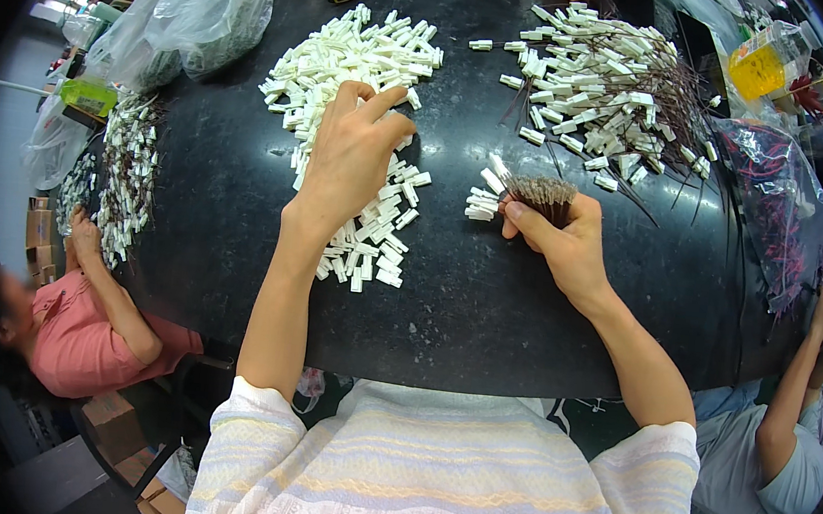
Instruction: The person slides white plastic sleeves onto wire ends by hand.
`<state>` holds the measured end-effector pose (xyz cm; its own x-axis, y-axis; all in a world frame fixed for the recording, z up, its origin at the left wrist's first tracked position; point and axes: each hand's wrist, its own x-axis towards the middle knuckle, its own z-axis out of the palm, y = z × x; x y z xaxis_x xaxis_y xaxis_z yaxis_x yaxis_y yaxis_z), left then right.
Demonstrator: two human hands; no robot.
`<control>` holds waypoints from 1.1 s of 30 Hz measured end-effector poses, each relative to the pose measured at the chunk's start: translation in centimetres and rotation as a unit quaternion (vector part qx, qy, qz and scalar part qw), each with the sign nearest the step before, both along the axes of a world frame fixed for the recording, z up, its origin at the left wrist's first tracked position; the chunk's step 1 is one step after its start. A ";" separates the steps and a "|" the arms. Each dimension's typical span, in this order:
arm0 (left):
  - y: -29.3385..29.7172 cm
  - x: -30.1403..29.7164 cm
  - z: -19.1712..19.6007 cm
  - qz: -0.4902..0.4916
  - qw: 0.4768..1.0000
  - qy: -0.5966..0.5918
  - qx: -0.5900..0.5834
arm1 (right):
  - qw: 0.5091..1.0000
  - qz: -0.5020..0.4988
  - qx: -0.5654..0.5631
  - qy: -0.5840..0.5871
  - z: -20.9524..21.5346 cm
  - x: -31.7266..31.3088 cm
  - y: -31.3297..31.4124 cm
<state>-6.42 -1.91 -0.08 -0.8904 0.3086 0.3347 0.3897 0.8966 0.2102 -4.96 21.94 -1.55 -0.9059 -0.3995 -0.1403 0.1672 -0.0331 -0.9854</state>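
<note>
My left hand (350,157) rests on a pile of small white plastic connector housings (351,63) spread over the black table (466,312), fingers bent and pinching among the pieces. My right hand (557,236) grips a bundle of thin dark wires (542,192) with white connectors on their ends (484,203), held just above the table. A larger heap of finished connectors with wires (606,87) lies at the far right.
Clear plastic bags (193,8) sit at the far left, a bag of red wires (783,209) at the right. A person in a pink top (77,334) works at the left edge, another person's arm (797,373) at the right.
</note>
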 end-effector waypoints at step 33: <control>4.0 3.1 -0.3 -0.081 0.885 -0.136 0.438 | 0.999 -0.036 -0.011 0.020 0.1 0.4 -0.5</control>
<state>-3.31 2.11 -0.42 -0.9430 0.1676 0.2875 0.3252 0.2807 0.9030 -4.59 21.40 -1.45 -0.9372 -0.3354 -0.0958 0.1244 -0.0648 -0.9901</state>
